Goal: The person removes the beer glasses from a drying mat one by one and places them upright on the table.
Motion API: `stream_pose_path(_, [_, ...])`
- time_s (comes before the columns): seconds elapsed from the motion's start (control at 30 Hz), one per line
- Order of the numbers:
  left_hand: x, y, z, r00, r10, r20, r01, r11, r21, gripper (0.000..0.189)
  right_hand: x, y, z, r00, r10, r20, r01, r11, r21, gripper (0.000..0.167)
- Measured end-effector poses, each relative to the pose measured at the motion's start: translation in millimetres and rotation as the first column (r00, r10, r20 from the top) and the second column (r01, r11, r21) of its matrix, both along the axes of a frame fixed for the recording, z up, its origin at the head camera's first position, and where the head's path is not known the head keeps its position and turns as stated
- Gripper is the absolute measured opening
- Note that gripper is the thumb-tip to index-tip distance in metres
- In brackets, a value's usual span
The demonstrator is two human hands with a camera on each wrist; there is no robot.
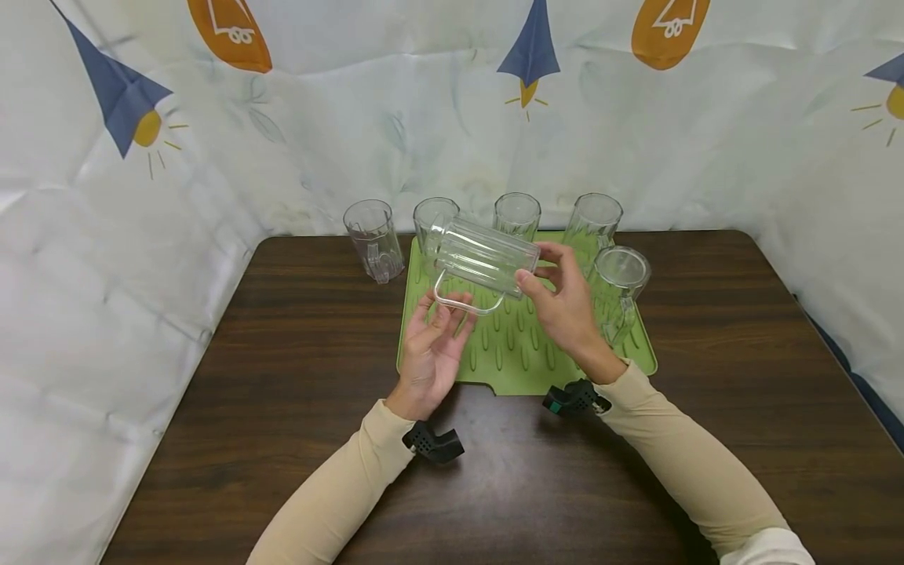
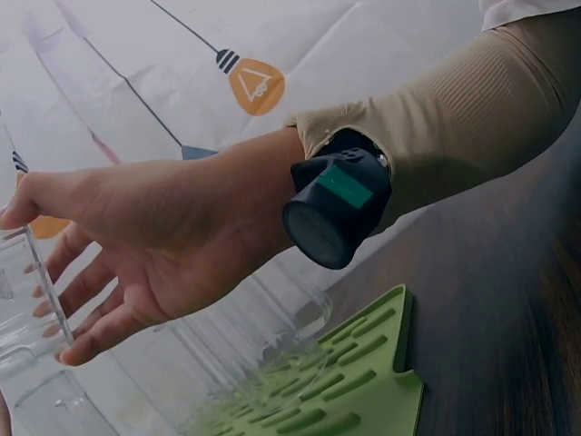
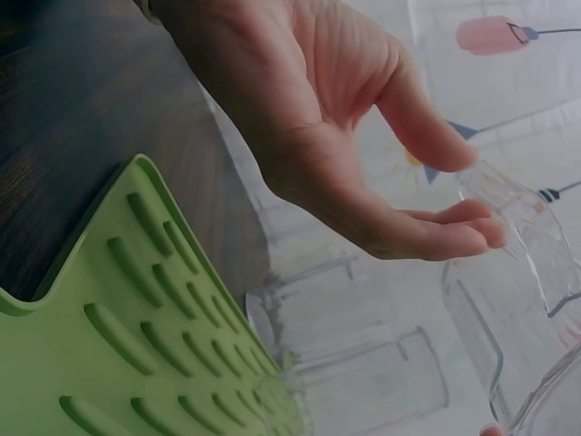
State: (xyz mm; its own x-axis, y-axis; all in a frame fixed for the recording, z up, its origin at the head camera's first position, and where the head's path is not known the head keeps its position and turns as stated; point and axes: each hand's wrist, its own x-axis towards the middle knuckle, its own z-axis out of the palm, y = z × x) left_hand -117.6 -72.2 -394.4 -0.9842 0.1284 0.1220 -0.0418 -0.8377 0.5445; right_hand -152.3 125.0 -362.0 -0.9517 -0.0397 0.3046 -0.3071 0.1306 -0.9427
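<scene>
A clear glass mug (image 1: 483, 255) is held tilted on its side above the green mat, its handle facing down toward me. My right hand (image 1: 565, 306) grips its right end between thumb and fingers. At the handle, the left hand (image 1: 431, 353) pinches with thumb and fingertips. The left wrist view shows the right hand (image 2: 163, 227) around the glass edge. In the right wrist view, thumb and fingers of the left hand (image 3: 336, 173) close on the clear handle.
On the ribbed green mat (image 1: 523, 380) stand several glass mugs: three along the back and one flat-topped mug (image 1: 621, 282) at the right. Another glass mug (image 1: 374, 239) stands left of the mat on the dark wooden table (image 1: 304, 353). A printed white curtain (image 1: 339, 133) hangs behind.
</scene>
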Motion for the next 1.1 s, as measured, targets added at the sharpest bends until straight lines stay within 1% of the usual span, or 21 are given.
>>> stream_pose_path(0.17, [0.4, 2.3, 0.0, 0.999, -0.026, -0.018, 0.027, 1.0, 0.017, 0.017, 0.6, -1.3, -0.8, 1.0, 0.007, -0.011, -0.007, 1.0, -0.004, 0.053])
stream_pose_path(0.33, [2.2, 5.0, 2.7, 0.999, -0.035, -0.022, 0.036, 0.998, 0.046, 0.016, 0.9, -1.4, -1.4, 1.0, 0.005, -0.021, -0.005, 1.0, 0.006, 0.054])
stream_pose_path(0.53, [3.2, 7.2, 4.3, 1.0, -0.023, 0.003, 0.023, 0.997, 0.076, 0.012, 0.9, -2.3, -1.0, 1.0, 0.006, -0.023, -0.006, 1.0, 0.007, 0.054])
stream_pose_path(0.63, [4.0, 7.9, 4.5, 1.0, -0.013, 0.003, 0.012, 0.997, 0.08, 0.01, 0.7, -2.7, -1.3, 1.0, 0.007, -0.022, -0.007, 1.0, 0.005, 0.054])
stream_pose_path(0.8, [4.3, 8.0, 4.8, 1.0, -0.01, -0.011, 0.011, 0.996, 0.085, 0.007, 0.6, -3.1, -1.4, 1.0, 0.008, -0.028, -0.008, 1.0, 0.008, 0.054])
stream_pose_path(0.9, [4.1, 7.7, 5.1, 1.0, -0.015, -0.025, 0.017, 0.996, 0.089, 0.008, 1.1, -3.1, -0.6, 0.999, 0.009, -0.03, -0.008, 1.0, 0.026, 0.055])
stream_pose_path(1.1, [2.9, 7.8, 7.7, 0.999, -0.004, -0.045, 0.009, 0.994, 0.108, 0.008, 0.0, -3.6, 1.6, 1.0, 0.024, -0.013, -0.023, 0.999, 0.031, 0.055])
